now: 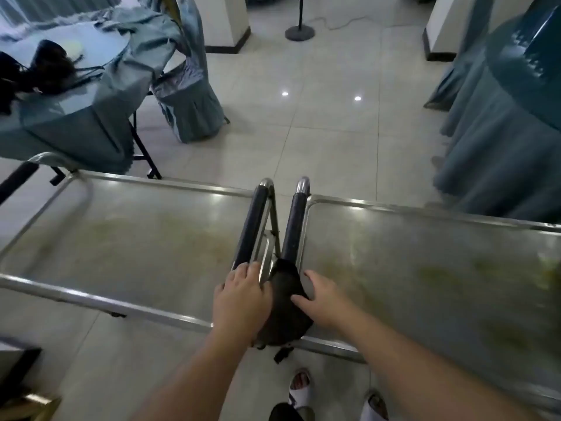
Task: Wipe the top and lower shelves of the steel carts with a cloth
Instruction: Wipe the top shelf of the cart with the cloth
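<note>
- The two steel carts stand end to end, the left cart (121,238) stretching away to the left of the left hand (239,299), the right cart (425,253) to the right of the right hand (321,296). Both roll on a glossy tiled floor (303,117), so I judge that a hard push while wiping could send either drifting toward the draped tables.
- Yellowish smears lie on both top shelves; the lower shelves are hidden, so missed patches are likely there.
- The dark cloth (285,305) hangs over the handle ends between the two hands. It could slide off to the floor if pulled unevenly.
- The left hand grips the left cart's steel handle tube (258,232), fingers curled on it, its edge touching the cloth.
- The right hand lies spread and relaxed, thumb on the cloth; nothing is pinched yet, so a lift from here may fumble.
</note>
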Tool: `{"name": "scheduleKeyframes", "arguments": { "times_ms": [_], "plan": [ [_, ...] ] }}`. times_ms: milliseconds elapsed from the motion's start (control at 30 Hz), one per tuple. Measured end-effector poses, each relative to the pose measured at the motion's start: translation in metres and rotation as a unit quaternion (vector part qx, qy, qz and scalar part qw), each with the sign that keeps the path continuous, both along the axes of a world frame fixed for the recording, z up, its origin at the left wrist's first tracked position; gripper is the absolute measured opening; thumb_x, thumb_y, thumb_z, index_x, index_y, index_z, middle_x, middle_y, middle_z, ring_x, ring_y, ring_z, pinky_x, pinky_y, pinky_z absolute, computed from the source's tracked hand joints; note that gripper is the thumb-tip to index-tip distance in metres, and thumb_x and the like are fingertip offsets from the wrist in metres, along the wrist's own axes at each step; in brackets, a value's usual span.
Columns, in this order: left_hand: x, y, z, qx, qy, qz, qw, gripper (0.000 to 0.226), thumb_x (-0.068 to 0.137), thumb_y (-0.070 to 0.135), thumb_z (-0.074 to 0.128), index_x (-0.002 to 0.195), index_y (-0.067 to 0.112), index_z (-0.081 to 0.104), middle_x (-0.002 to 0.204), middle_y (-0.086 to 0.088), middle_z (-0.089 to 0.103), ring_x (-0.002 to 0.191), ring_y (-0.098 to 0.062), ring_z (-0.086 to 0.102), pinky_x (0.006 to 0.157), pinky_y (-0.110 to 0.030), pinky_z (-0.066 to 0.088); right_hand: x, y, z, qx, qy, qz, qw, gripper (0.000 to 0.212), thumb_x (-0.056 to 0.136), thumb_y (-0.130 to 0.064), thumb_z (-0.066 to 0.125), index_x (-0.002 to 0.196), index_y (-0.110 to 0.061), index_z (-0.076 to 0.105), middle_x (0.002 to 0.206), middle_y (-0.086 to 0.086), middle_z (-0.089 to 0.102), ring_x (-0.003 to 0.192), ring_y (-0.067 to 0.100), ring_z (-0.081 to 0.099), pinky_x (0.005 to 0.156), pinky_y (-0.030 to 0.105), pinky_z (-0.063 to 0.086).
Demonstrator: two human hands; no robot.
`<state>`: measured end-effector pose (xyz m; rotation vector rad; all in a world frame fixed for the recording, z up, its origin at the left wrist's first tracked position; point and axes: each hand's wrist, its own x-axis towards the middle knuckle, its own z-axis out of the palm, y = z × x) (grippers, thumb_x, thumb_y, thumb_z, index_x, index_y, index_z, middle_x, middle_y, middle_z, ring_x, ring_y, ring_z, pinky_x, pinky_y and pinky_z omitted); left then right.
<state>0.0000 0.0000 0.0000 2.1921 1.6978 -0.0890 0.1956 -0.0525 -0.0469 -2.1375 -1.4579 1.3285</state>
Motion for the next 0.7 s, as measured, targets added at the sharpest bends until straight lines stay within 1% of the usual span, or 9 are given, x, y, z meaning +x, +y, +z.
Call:
{"name": "scheduleKeyframes", "arguments": {
  "times_ms": [167,300,367,433,467,533,567,633,700],
  "plan": [
    [-0.027,0.000,-0.013,0.010,0.010,-0.010,1.000,0.056,0.105,0.052,0.040,0.155,0.028,0.040,0.158,0.002,0.048,0.145,-0.022,0.044,0.114,-0.044,0.039,-0.020,0.020,-0.015,-0.007,0.056,-0.077,0.995,0.107,0.086,-0.062,0.077,0.168,-0.028,0.016,0.168,0.004,0.035,0.151,0.029,0.039,0.121,0.045,0.037],
    [-0.041,-0.005,-0.019,0.014,-0.003,-0.022,1.000,0.056,0.103,0.055,0.041,0.153,0.029,0.043,0.152,0.003,0.052,0.140,-0.021,0.049,0.111,-0.043,0.042,-0.019,0.033,-0.021,-0.023,0.104,-0.091,0.990,0.116,0.078,-0.055,0.087,0.166,-0.035,0.013,0.157,0.003,0.048,0.137,0.030,0.052,0.107,0.039,0.046],
    [-0.044,-0.007,-0.023,0.013,-0.012,-0.027,0.999,0.056,0.103,0.056,0.042,0.152,0.029,0.044,0.151,0.003,0.053,0.140,-0.021,0.050,0.112,-0.042,0.042,-0.018,0.035,-0.022,-0.039,0.102,-0.099,0.989,0.114,0.076,-0.057,0.088,0.164,-0.033,0.020,0.150,0.003,0.052,0.130,0.028,0.055,0.099,0.036,0.046],
    [-0.044,-0.008,-0.025,0.013,-0.021,-0.033,0.999,0.055,0.102,0.055,0.043,0.150,0.029,0.045,0.150,0.003,0.054,0.139,-0.021,0.051,0.112,-0.042,0.042,-0.020,0.034,-0.021,-0.046,0.074,-0.088,0.992,0.095,0.077,-0.061,0.085,0.153,-0.027,0.039,0.130,-0.002,0.055,0.113,0.022,0.055,0.090,0.034,0.045],
    [-0.042,-0.007,-0.024,0.015,-0.024,-0.038,0.999,0.054,0.102,0.055,0.044,0.150,0.028,0.046,0.149,0.003,0.055,0.137,-0.022,0.052,0.111,-0.041,0.042,-0.020,0.032,-0.021,-0.044,0.053,-0.077,0.995,0.080,0.079,-0.061,0.084,0.141,-0.024,0.049,0.122,-0.004,0.056,0.106,0.019,0.054,0.087,0.032,0.044],
    [-0.036,-0.003,-0.022,0.017,-0.026,-0.052,0.998,0.055,0.102,0.053,0.044,0.150,0.027,0.046,0.148,0.002,0.055,0.136,-0.022,0.052,0.111,-0.041,0.042,-0.018,0.028,-0.016,-0.045,0.044,-0.071,0.995,0.047,0.084,-0.057,0.081,0.112,-0.026,0.060,0.108,-0.008,0.062,0.094,0.015,0.059,0.080,0.031,0.048],
    [-0.032,0.000,-0.021,0.017,-0.027,-0.062,0.998,0.054,0.103,0.052,0.045,0.151,0.026,0.045,0.147,0.002,0.054,0.136,-0.022,0.052,0.111,-0.041,0.042,-0.017,0.025,-0.012,-0.052,0.061,-0.077,0.994,0.036,0.087,-0.053,0.081,0.104,-0.026,0.063,0.104,-0.007,0.068,0.090,0.015,0.064,0.079,0.032,0.053],
    [-0.026,0.007,-0.018,0.015,-0.038,-0.077,0.996,0.052,0.105,0.051,0.045,0.151,0.026,0.044,0.146,0.003,0.055,0.135,-0.020,0.052,0.112,-0.041,0.042,-0.013,0.018,-0.004,-0.066,0.109,-0.105,0.986,0.024,0.092,-0.042,0.080,0.102,-0.022,0.071,0.102,0.002,0.076,0.094,0.022,0.072,0.090,0.043,0.060],
    [-0.018,0.015,-0.016,0.016,-0.049,-0.082,0.995,0.050,0.106,0.049,0.045,0.151,0.026,0.045,0.144,0.003,0.056,0.134,-0.020,0.053,0.111,-0.041,0.042,-0.009,0.008,0.007,-0.069,0.164,-0.140,0.974,0.016,0.095,-0.031,0.077,0.106,-0.019,0.073,0.101,0.007,0.079,0.095,0.028,0.076,0.094,0.049,0.061]
  ]
}}
